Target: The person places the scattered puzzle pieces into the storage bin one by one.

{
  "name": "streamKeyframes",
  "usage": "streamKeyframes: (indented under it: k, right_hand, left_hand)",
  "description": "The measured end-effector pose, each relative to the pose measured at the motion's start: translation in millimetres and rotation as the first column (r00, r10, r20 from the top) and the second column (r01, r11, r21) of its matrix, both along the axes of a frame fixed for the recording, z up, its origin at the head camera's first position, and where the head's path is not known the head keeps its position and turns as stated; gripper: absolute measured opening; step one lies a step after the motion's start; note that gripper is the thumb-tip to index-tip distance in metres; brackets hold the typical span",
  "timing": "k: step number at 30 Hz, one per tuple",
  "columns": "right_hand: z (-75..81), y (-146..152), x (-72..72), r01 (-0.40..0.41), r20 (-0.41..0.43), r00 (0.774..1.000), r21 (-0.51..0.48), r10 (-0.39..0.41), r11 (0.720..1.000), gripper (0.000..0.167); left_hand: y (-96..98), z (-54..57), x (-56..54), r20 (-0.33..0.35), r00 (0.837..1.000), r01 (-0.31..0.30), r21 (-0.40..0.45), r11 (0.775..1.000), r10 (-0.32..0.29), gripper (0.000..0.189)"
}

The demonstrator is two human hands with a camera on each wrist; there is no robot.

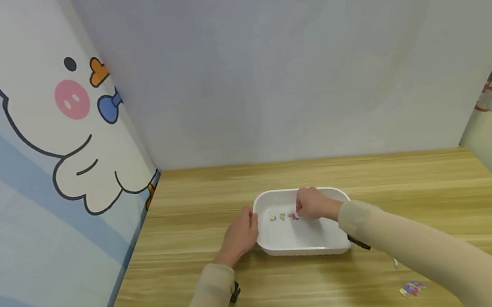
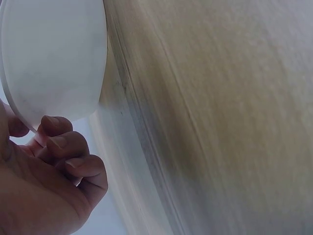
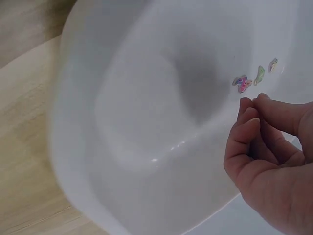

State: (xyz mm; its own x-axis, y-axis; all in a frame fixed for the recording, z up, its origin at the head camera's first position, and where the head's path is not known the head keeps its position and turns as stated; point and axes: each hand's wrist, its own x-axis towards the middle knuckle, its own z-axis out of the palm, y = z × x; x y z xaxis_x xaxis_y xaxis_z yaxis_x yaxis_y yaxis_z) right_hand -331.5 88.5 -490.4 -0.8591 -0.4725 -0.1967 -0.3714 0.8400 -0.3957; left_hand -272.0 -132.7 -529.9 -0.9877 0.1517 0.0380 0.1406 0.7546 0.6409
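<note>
A white plastic tray point(image 1: 304, 236) with rounded corners stands on the wooden table. My left hand point(image 1: 239, 233) grips its left rim, thumb on one side and curled fingers point(image 2: 61, 142) on the other. Inside the tray is my right hand point(image 1: 312, 203), its thumb and index fingertips brought together and its other fingers curled. No object shows between those fingertips. Just beyond them, a pink and blue small flat piece point(image 3: 242, 83) lies on the tray floor. Beside it, in a row, are a green piece point(image 3: 259, 75) and a pale yellowish piece point(image 3: 273, 65).
On the table point(image 1: 188, 206) near the right forearm lies a small pile of colourful flat pieces point(image 1: 412, 288). A single pale piece point(image 1: 395, 263) lies between that pile and the tray. A plain pale wall point(image 1: 290, 66) rises behind the table, with a cartoon-printed wall point(image 1: 30, 123) at left.
</note>
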Motion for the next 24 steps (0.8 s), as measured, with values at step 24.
streamKeyframes:
  k: [24]
  right_hand:
    - [22.2,58,31.1,0.064,0.014,0.998,-0.257,-0.063,0.964,0.01]
  left_hand:
    - [1.5,-4.0,-0.3,0.002,1.0,0.01,-0.019,1.0,-0.01,0.014]
